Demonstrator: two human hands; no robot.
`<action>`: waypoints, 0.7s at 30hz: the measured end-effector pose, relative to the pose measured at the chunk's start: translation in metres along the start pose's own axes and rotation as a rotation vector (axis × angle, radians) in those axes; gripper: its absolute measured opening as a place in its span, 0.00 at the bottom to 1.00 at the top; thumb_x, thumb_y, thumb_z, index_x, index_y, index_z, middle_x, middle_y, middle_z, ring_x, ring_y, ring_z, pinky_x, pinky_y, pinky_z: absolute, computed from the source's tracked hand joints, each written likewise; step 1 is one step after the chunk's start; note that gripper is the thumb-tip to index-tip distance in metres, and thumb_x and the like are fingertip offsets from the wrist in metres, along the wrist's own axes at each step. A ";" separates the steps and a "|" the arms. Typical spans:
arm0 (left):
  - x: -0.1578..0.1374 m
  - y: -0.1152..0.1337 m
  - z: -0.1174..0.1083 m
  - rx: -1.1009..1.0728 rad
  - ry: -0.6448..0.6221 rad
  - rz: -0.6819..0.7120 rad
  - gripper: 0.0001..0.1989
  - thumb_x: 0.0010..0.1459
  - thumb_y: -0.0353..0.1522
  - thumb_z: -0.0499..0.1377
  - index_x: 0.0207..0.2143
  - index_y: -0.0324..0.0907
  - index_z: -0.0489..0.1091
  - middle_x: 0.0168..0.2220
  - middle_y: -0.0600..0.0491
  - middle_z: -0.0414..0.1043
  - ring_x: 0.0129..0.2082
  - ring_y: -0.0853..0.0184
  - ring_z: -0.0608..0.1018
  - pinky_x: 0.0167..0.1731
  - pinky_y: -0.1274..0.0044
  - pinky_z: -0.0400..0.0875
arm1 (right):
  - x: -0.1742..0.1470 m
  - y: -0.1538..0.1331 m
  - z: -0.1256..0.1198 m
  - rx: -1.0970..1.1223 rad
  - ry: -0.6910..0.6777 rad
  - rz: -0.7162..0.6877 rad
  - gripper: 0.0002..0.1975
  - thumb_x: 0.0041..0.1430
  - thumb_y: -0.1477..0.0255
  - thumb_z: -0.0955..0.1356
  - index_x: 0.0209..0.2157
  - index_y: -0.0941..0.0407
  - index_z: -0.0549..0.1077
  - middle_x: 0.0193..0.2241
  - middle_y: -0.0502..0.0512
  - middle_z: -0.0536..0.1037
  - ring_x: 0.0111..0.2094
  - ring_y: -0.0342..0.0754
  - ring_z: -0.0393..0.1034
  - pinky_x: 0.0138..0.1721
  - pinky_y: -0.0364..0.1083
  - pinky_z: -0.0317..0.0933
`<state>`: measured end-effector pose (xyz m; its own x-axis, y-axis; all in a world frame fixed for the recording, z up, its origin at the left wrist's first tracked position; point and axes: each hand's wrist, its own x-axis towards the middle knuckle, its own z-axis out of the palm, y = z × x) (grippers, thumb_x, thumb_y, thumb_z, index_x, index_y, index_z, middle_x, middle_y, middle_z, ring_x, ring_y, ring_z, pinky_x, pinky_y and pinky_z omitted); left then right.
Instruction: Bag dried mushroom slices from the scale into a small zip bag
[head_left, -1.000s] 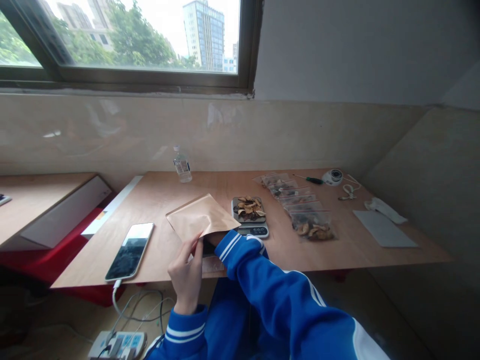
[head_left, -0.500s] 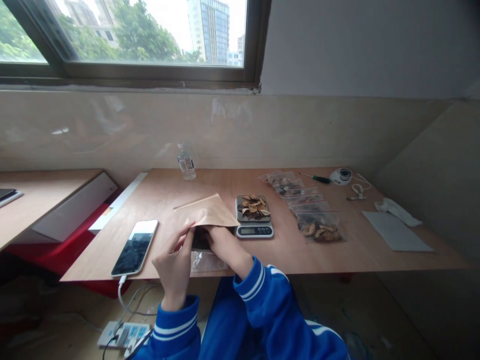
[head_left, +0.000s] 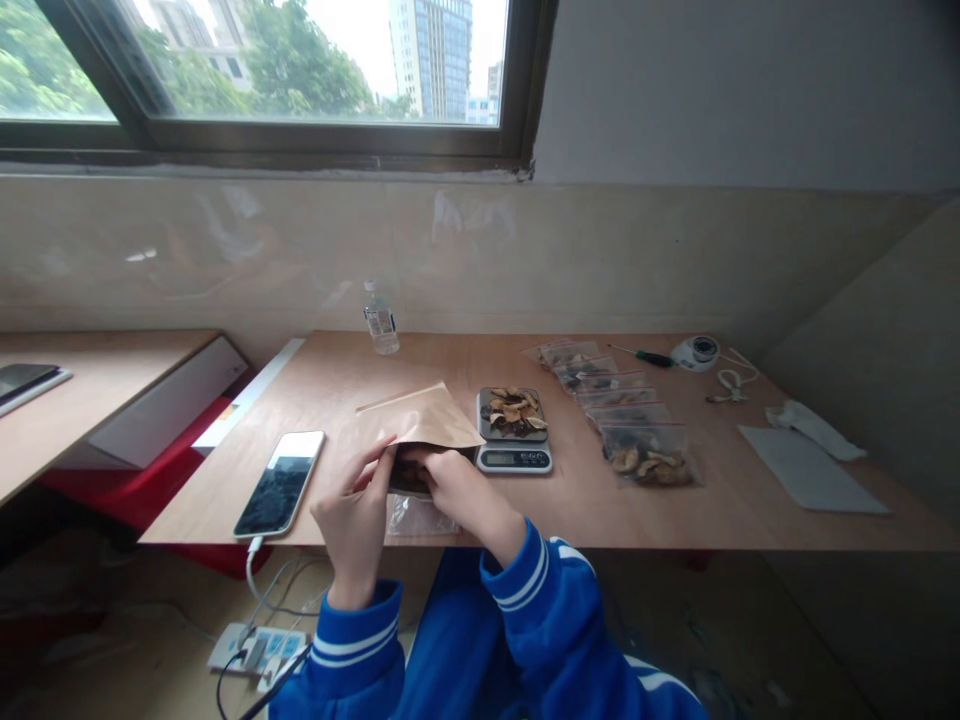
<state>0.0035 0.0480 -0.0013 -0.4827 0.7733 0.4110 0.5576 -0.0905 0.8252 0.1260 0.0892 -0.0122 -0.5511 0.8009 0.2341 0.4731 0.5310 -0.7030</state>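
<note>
A brown kraft paper bag lies on its side with its mouth toward me, dark inside. My left hand pinches the edge of that mouth between thumb and fingers. At the opening is my right hand, its fingers curled and their tips hidden inside the bag, so what they grip cannot be made out. Just right of the bag stands a small digital scale with dried slices heaped on its plate. A clear plastic bag lies under my hands at the table edge.
Several zip bags of dried pieces overlap in a row at right. Beyond are a screwdriver, a white dome camera and a white sheet. A charging phone lies at left, a water bottle at the back.
My right hand has drawn back slightly at the bag's mouth, so more of its fingers show. My left hand keeps its pinch. The whole view has shifted a little to the left.
</note>
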 end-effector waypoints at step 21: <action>0.013 -0.007 0.000 0.036 0.041 0.078 0.16 0.52 0.42 0.60 0.40 0.44 0.77 0.34 0.51 0.79 0.34 0.63 0.80 0.36 0.72 0.74 | -0.053 0.045 -0.033 0.633 0.756 0.331 0.15 0.52 0.66 0.71 0.41 0.58 0.74 0.37 0.58 0.80 0.38 0.49 0.75 0.43 0.49 0.70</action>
<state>-0.0063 0.0588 -0.0016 -0.4637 0.7381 0.4901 0.6184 -0.1266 0.7756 0.1996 0.0794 -0.0338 0.2186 0.9606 0.1713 -0.0459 0.1855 -0.9816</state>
